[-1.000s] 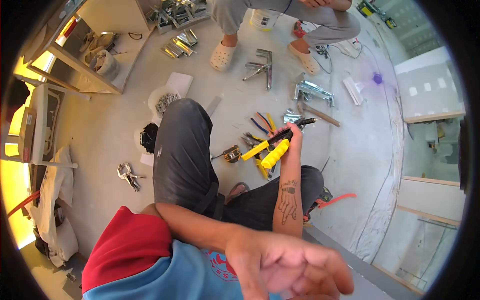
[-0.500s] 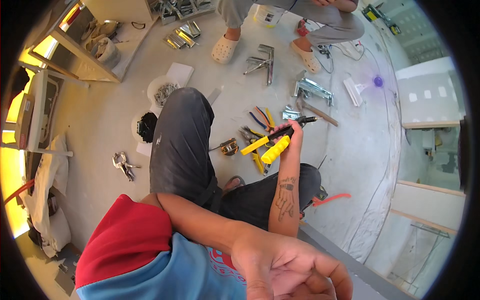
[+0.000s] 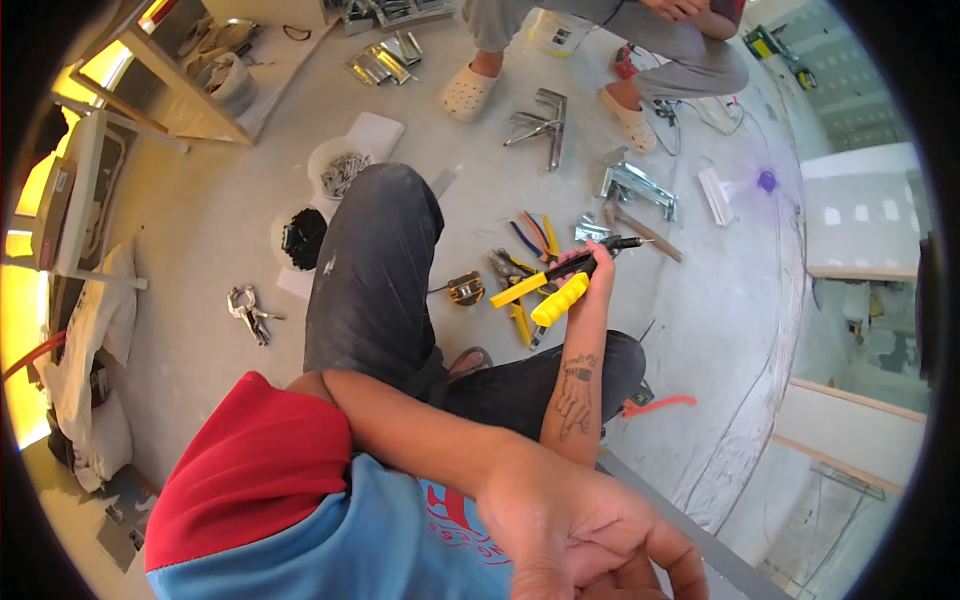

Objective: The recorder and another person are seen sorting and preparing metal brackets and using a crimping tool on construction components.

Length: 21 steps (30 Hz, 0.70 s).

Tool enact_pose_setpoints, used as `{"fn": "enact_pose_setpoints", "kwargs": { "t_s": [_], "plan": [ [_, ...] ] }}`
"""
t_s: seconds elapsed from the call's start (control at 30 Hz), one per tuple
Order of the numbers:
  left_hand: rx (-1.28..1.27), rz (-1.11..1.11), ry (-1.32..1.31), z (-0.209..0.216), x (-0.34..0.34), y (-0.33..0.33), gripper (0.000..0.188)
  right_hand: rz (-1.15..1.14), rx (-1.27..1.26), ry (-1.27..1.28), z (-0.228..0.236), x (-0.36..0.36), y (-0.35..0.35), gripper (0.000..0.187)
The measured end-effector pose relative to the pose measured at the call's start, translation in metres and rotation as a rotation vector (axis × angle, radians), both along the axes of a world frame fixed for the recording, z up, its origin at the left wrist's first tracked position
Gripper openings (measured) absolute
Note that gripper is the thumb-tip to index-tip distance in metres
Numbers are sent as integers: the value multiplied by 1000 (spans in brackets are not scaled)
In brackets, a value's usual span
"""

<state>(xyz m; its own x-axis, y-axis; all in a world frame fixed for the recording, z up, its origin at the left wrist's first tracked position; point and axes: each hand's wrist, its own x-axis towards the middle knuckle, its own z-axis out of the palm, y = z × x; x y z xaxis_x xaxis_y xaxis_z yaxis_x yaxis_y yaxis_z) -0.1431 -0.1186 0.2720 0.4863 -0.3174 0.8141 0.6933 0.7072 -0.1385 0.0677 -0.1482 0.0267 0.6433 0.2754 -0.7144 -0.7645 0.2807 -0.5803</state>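
Riveter (image 3: 568,268) with yellow grips, held above the concrete floor (image 3: 215,210) beyond the person's folded right leg, is gripped by the right hand (image 3: 592,262), its fingers wrapped around the black body; the two handles stand spread apart. Closer to the camera, the left hand (image 3: 590,535) turns its palm up, fingers loosely curled and partly open, nothing seen in it, the fingertips partly cut off by the lower edge. I judge the step in hand to be simply holding the riveter at the ready; a squeeze would call for lining up the nose and bringing both handles together. From large to small, a co-worker (image 3: 690,75) in grey trousers crouches opposite, and a white bucket (image 3: 560,35) stands behind them, its contents hidden. Beside the person's left knee sit two round white containers: the farther bowl (image 3: 319,163) holds a heap of silvery fasteners (image 3: 345,174), the nearer bowl (image 3: 282,240) a pile of small black pieces (image 3: 304,240). Pliers (image 3: 540,238) with orange and blue handles and a tape measure (image 3: 466,289) lie near the riveter. Smallest is the thin pin (image 3: 648,241) jutting from its nose.
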Motion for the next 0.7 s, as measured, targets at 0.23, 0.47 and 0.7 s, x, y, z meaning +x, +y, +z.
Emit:
{"fn": "enact_pose_setpoints", "kwargs": {
  "t_s": [0.23,0.47,0.7],
  "plan": [
    [-24,27,45,6,-2,-16,98,-3,-38,14,-7,10,-9,26],
    [-318,-140,-113,1,9,-23,99,17,-7,-9,-14,13,-10,24],
    [12,-38,-4,0,4,-18,97,19,-12,-6,-10,7,-3,24]
  ]
}}
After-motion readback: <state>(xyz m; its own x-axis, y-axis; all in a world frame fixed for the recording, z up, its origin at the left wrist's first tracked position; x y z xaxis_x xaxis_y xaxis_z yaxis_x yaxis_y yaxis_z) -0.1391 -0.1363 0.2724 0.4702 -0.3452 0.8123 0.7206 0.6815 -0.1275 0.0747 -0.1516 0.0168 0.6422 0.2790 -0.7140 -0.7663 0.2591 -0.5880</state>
